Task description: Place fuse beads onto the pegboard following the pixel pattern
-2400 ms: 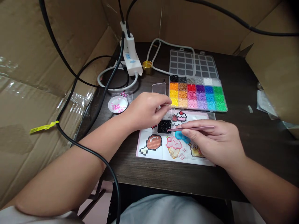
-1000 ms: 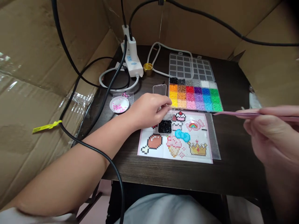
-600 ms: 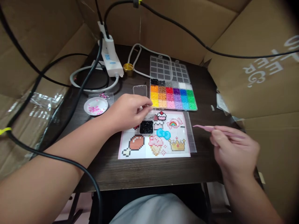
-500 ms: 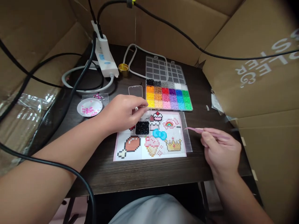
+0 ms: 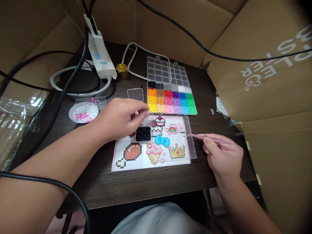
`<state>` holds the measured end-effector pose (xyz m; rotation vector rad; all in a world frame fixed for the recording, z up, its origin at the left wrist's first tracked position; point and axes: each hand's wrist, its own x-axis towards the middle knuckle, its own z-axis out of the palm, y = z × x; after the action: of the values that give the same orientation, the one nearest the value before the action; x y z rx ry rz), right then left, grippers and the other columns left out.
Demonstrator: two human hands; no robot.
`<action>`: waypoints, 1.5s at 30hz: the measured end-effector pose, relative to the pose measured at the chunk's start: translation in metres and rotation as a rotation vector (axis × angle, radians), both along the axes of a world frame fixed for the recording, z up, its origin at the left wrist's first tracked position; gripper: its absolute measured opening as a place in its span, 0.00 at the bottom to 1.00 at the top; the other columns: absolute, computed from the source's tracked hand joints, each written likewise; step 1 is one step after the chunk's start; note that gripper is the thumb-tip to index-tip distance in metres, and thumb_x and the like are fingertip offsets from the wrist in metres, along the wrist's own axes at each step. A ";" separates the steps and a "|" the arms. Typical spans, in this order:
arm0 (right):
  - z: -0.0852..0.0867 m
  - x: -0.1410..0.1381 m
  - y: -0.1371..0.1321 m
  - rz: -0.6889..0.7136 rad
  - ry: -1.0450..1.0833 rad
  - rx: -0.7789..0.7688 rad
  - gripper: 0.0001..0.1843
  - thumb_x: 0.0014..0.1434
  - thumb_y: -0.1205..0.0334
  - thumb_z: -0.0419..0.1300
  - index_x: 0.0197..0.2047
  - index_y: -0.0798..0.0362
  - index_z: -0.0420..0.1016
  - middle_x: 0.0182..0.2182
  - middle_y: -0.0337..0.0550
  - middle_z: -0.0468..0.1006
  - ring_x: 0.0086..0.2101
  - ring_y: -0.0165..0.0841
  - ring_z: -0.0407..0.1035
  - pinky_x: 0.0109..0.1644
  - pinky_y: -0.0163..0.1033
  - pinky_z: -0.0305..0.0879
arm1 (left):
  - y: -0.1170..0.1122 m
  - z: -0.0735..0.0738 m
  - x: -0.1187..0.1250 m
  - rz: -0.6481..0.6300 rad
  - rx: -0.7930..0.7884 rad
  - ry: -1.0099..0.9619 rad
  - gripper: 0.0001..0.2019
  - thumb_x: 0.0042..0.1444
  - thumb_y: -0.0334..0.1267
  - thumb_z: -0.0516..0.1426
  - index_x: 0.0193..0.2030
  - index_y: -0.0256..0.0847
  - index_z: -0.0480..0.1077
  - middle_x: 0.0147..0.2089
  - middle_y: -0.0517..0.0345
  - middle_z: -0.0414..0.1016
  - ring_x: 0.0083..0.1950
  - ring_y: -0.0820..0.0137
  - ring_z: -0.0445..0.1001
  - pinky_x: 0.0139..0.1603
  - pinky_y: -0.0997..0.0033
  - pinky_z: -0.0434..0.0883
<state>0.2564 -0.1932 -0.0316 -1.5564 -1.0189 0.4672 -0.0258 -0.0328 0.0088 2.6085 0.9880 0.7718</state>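
My left hand (image 5: 119,117) pinches a small clear box (image 5: 145,121) that holds black beads (image 5: 143,133), set on the pattern sheet (image 5: 151,143). My right hand (image 5: 223,156) is closed on pink tweezers (image 5: 207,138), whose tip lies at the right edge of the clear pegboard (image 5: 191,143) over the sheet. Bead pictures show on the sheet: a drumstick, an ice cream, a blue bow (image 5: 162,140) and a crown. Behind the sheet the bead organizer (image 5: 170,97) stands with its lid up, its compartments sorted by colour.
A white dish (image 5: 83,112) with pink beads sits at the left on a small pegboard. A power strip (image 5: 99,58), thick black cables, a white cord and a gold cap (image 5: 121,69) lie at the back. Cardboard walls surround the dark table (image 5: 151,182).
My right hand rose off the sheet with the tweezers, then came down at the table's right side. The view turned right. My left hand stayed on the box.
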 end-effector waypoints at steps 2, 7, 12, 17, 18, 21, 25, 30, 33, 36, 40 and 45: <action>0.000 0.000 -0.002 0.008 -0.013 -0.029 0.07 0.57 0.61 0.70 0.37 0.55 0.85 0.28 0.47 0.83 0.20 0.26 0.65 0.21 0.32 0.61 | 0.000 0.000 0.000 -0.003 -0.001 -0.005 0.11 0.62 0.41 0.54 0.37 0.44 0.78 0.31 0.60 0.81 0.29 0.71 0.75 0.33 0.72 0.66; 0.004 -0.002 0.000 0.023 -0.035 -0.059 0.08 0.58 0.60 0.70 0.37 0.55 0.86 0.31 0.48 0.83 0.21 0.26 0.66 0.22 0.32 0.64 | 0.001 -0.001 0.000 -0.017 0.015 -0.028 0.11 0.62 0.41 0.55 0.35 0.45 0.78 0.29 0.62 0.80 0.28 0.72 0.74 0.32 0.72 0.65; 0.009 -0.005 0.002 0.029 -0.119 -0.089 0.06 0.58 0.62 0.69 0.37 0.54 0.86 0.29 0.46 0.83 0.20 0.25 0.67 0.22 0.30 0.66 | 0.002 -0.003 0.000 -0.005 0.018 -0.024 0.10 0.61 0.41 0.56 0.37 0.47 0.80 0.28 0.61 0.80 0.28 0.70 0.74 0.32 0.70 0.66; 0.012 -0.006 0.002 0.022 -0.152 -0.098 0.06 0.58 0.62 0.68 0.37 0.55 0.86 0.28 0.45 0.83 0.19 0.25 0.66 0.20 0.31 0.66 | 0.002 -0.004 -0.001 0.003 0.016 -0.037 0.10 0.61 0.42 0.56 0.37 0.47 0.80 0.27 0.61 0.79 0.27 0.70 0.74 0.30 0.70 0.66; 0.012 -0.006 0.002 0.019 -0.151 -0.101 0.06 0.58 0.62 0.68 0.37 0.55 0.86 0.27 0.45 0.82 0.19 0.26 0.66 0.21 0.31 0.66 | 0.002 -0.004 -0.001 0.000 0.015 -0.039 0.10 0.61 0.42 0.56 0.37 0.47 0.80 0.26 0.61 0.79 0.26 0.70 0.74 0.30 0.70 0.66; 0.010 -0.005 0.001 0.013 -0.139 -0.102 0.06 0.58 0.62 0.68 0.36 0.54 0.86 0.28 0.46 0.83 0.20 0.26 0.67 0.22 0.31 0.66 | 0.002 -0.004 -0.001 -0.007 0.020 -0.044 0.10 0.61 0.42 0.56 0.37 0.47 0.80 0.26 0.61 0.79 0.27 0.70 0.74 0.30 0.70 0.66; 0.006 -0.004 0.001 0.010 -0.056 -0.068 0.06 0.58 0.61 0.69 0.36 0.53 0.86 0.32 0.46 0.84 0.20 0.25 0.66 0.22 0.31 0.64 | 0.002 -0.003 0.000 -0.017 0.032 -0.043 0.11 0.61 0.42 0.55 0.36 0.46 0.80 0.27 0.61 0.79 0.28 0.70 0.75 0.32 0.69 0.68; 0.005 -0.004 0.003 0.008 -0.047 -0.078 0.07 0.58 0.60 0.70 0.36 0.55 0.85 0.32 0.48 0.84 0.20 0.25 0.65 0.22 0.32 0.63 | 0.002 -0.003 0.000 -0.005 0.018 -0.041 0.11 0.61 0.42 0.55 0.37 0.47 0.80 0.28 0.61 0.80 0.28 0.69 0.75 0.32 0.69 0.68; 0.004 -0.002 0.002 0.007 -0.027 -0.071 0.08 0.57 0.60 0.70 0.37 0.56 0.85 0.34 0.50 0.85 0.20 0.25 0.66 0.22 0.32 0.63 | 0.002 -0.002 0.000 0.001 0.007 -0.044 0.10 0.60 0.42 0.56 0.37 0.47 0.80 0.28 0.61 0.80 0.28 0.68 0.76 0.32 0.68 0.68; 0.002 -0.001 0.001 0.006 -0.013 -0.062 0.09 0.57 0.59 0.70 0.37 0.56 0.85 0.34 0.50 0.84 0.21 0.26 0.66 0.22 0.33 0.63 | 0.002 -0.003 0.000 -0.009 0.008 -0.048 0.10 0.61 0.43 0.56 0.37 0.48 0.80 0.28 0.60 0.80 0.28 0.68 0.75 0.32 0.68 0.68; 0.003 -0.001 0.001 0.022 -0.058 -0.083 0.08 0.58 0.59 0.69 0.36 0.55 0.85 0.31 0.48 0.84 0.20 0.26 0.66 0.22 0.32 0.62 | 0.003 -0.004 0.000 -0.010 0.016 -0.042 0.11 0.61 0.42 0.56 0.38 0.47 0.80 0.27 0.60 0.80 0.28 0.68 0.75 0.32 0.68 0.68; 0.004 -0.002 0.001 0.027 -0.035 -0.087 0.07 0.58 0.60 0.69 0.37 0.55 0.86 0.34 0.49 0.85 0.21 0.25 0.65 0.22 0.32 0.60 | 0.003 -0.004 -0.001 -0.019 0.005 -0.060 0.10 0.60 0.42 0.57 0.38 0.48 0.81 0.28 0.60 0.80 0.29 0.67 0.76 0.33 0.67 0.69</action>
<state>0.2543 -0.1924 -0.0276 -1.6348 -1.0588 0.5104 -0.0263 -0.0298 0.0046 2.5787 0.9449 0.8443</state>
